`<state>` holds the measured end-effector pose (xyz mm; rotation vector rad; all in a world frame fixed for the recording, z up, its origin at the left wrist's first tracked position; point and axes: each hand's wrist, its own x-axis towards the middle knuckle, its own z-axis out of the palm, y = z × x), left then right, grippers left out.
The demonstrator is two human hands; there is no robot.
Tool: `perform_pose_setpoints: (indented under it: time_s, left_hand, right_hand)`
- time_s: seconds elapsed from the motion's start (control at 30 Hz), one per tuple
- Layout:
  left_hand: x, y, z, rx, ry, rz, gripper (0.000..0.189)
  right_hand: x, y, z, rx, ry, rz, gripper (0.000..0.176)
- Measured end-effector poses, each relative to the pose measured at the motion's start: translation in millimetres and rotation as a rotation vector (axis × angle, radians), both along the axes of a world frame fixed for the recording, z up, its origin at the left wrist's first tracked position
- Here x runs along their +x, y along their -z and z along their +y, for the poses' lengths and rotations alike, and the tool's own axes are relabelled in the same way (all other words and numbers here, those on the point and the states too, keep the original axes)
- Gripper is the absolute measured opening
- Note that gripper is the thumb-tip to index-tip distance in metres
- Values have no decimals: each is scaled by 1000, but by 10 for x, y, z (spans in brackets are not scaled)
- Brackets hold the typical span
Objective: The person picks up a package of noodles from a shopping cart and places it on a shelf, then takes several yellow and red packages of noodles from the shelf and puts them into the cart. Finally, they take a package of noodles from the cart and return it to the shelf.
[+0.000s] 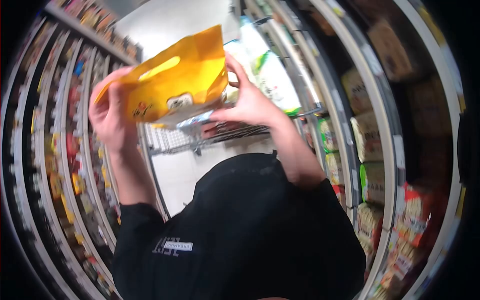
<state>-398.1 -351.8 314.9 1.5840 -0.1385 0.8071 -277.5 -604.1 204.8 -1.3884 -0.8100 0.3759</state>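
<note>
A yellow-orange plastic packet (pixel 195 75) with a cut-out handle slot and a small dark label is held up before my chest, tilted. My left hand (pixel 111 107) grips its left end, thumb in front and fingers behind. At the other end, my right hand (pixel 248 102) is curved around the packet's edge, thumb near the bottom; some of its fingertips are hidden behind it. Beneath lies a shopping cart (pixel 170 140), partly covered by the packet and my hands. A large white-and-green bag (pixel 275 82) rests in the cart, just beyond my right hand.
Shelves (pixel 70 135) of small colourful goods line the left side. Close by on the right, more shelving (pixel 345 135) holds bagged goods, among them red-and-clear packs (pixel 410 220). Pale floor (pixel 180 172) shows between the cart and my body.
</note>
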Motion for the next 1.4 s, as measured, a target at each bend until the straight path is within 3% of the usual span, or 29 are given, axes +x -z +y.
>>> perform_pose_setpoints:
  time_s: [0.03, 0.07, 0.23, 0.3, 0.37, 0.47, 0.5, 0.57, 0.63, 0.67, 0.77, 0.87, 0.9, 0.97, 1.03, 1.07, 1.13, 1.17, 1.23, 1.27, 1.4]
  left_hand:
    - [83, -67, -95, -14, 76, -46, 27]
    - [174, -105, -135, 2, 128, -90, 27]
    - [742, -246, -694, 186, 453, -433, 34]
    - [948, -347, -1010, 218, 597, -486, 33]
    - [1090, -569, -1537, 302, 513, -576, 36]
    - [1197, -798, -2275, 227, 472, -550, 45]
    - [1257, -772, -2465, 189, 488, -481, 60]
    - [1373, -668, -2864, -46, 701, -334, 77]
    - [1505, -543, -3148, -199, 1012, -20, 89]
    - [1584, -483, -3284, -248, 1169, 103, 88]
    - [1848, -275, -3706, -306, 1425, 81, 88]
    - [1948, -269, -4056, -124, 1315, 63, 100]
    - [2006, -212, -4175, -67, 1271, 46, 103]
    - [2135, -115, -4377, 48, 1217, 31, 105]
    - [2222, -107, -4573, 142, 1136, 7, 107]
    - [2279, -148, -4658, 142, 1171, 14, 96]
    - [2402, -146, -4820, 363, 974, -27, 93]
    - [2479, -148, -4889, 477, 872, -51, 92]
    - [2638, -179, -5034, 557, 882, -74, 86]
    - [2699, -173, -5095, 589, 880, -80, 84]
    - [2808, -64, -5265, 522, 743, -223, 78]
  right_hand:
    - [43, -89, -70, 83, -27, 34, 132]
    - [76, -182, -213, 20, 25, -101, 133]
    - [-167, -832, -1092, -136, 450, -380, 113]
    - [-202, -791, -1433, -25, 583, -528, 104]
    - [-292, -866, -1825, -56, 835, -754, 93]
    - [-508, -947, -2372, -192, 1118, -752, 89]
    - [-580, -1033, -2523, -235, 1222, -811, 89]
    - [-637, -1139, -2820, -311, 1373, -967, 92]
    - [-657, -1195, -3113, -396, 1474, -1118, 95]
    - [-688, -1211, -3265, -470, 1509, -1121, 96]
    - [-816, -1335, -3422, -635, 1595, -952, 94]
    - [-851, -1334, -3672, -777, 1682, -572, 88]
    - [-848, -1421, -3682, -715, 1670, -449, 79]
    - [-744, -1449, -3845, -792, 1588, -166, 87]
    - [-633, -1380, -4025, -805, 1553, -47, 90]
    - [-551, -1292, -4159, -804, 1533, -18, 92]
    - [-386, -1161, -4382, -421, 1328, 132, 102]
    - [-338, -1104, -4452, -474, 1372, 162, 103]
    - [-268, -1161, -4424, -589, 1447, 216, 104]
    - [-286, -1291, -4391, -684, 1544, -4, 98]
    - [-128, -1265, -4427, -798, 1539, -63, 66]
